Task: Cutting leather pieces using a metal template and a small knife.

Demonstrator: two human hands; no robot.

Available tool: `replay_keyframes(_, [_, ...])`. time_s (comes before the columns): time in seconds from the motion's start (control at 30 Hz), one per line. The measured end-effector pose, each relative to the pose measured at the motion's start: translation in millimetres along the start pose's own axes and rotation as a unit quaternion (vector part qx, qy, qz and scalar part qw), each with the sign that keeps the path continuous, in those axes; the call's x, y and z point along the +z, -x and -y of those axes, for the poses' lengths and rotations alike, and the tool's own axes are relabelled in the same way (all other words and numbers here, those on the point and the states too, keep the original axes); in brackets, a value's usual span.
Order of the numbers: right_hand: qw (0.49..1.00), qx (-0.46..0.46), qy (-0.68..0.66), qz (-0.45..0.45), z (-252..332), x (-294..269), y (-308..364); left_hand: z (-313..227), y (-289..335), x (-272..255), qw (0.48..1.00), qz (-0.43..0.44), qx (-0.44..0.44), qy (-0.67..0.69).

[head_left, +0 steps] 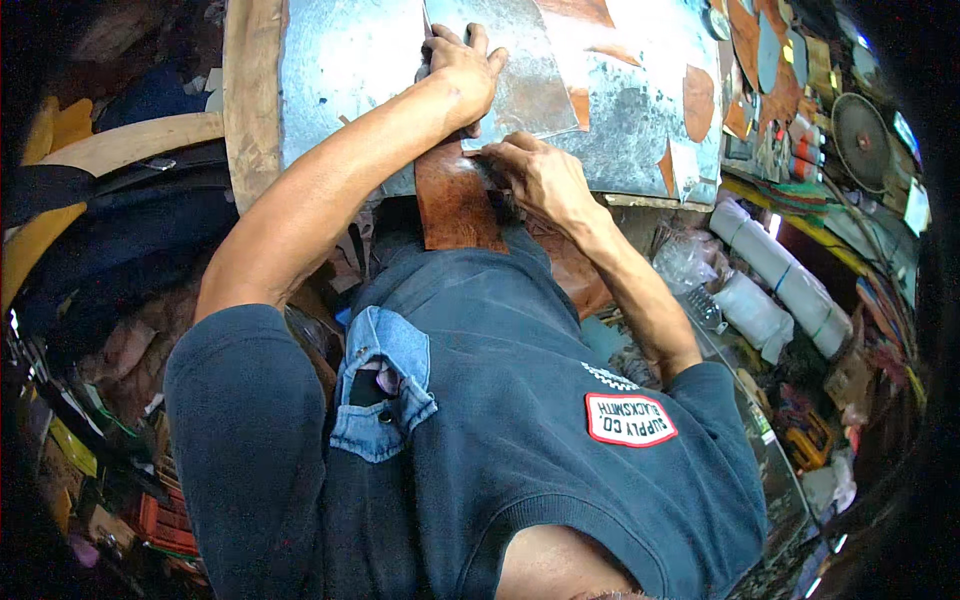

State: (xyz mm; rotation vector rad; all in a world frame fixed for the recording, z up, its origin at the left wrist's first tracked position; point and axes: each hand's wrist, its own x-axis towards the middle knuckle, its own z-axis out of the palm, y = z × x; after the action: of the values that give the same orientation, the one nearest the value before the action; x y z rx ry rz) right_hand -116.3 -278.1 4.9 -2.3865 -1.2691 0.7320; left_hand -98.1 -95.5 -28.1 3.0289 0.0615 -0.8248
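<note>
A strip of brown leather (460, 205) hangs over the near edge of a metal-topped work table (340, 60), its lower end by my lap. My left hand (465, 75) is on the table top beyond the strip, fingers spread and pressing down beside a grey, flat sheet (525, 70). Under its palm, part of the strip is hidden. My right hand (540, 175) is at the table's near edge, right of the strip. Its fingers are pinched together, with a thin, pale tip pointing toward the leather; what they hold is too small to name.
Brown leather offcuts (698, 103) lie on the right of the table. A wooden board (253, 110) runs along its left edge. At the right stand a round fan (860, 142) and plastic-wrapped rolls (780, 275). Scraps and an orange-red crate (168, 522) clutter the left floor.
</note>
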Motion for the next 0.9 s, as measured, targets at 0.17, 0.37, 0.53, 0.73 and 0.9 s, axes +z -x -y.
replay_keyframes(0.17, [0.997,-0.044,0.055,0.039,-17.3,-19.1,-3.7,-2.1,2.0,2.8,1.000,0.009,-0.008,0.002])
replay_keyframes(0.37, [0.991,-0.080,0.076,0.073,-53.1,-40.3,-7.9,0.2,0.0,10.3,0.999,-0.010,0.007,0.035])
replay_keyframes(0.53, [0.988,-0.118,0.077,0.069,-82.0,-49.0,-12.4,-1.7,3.2,8.9,1.000,-0.014,0.008,0.017])
replay_keyframes(0.73, [0.985,-0.116,0.089,0.090,-100.6,-62.7,-15.2,-2.8,4.5,11.3,0.999,-0.042,0.003,0.000])
replay_keyframes(0.9, [0.986,-0.113,0.077,0.098,-99.6,-62.5,-13.7,-13.3,-7.8,-9.6,0.997,0.021,-0.046,0.059])
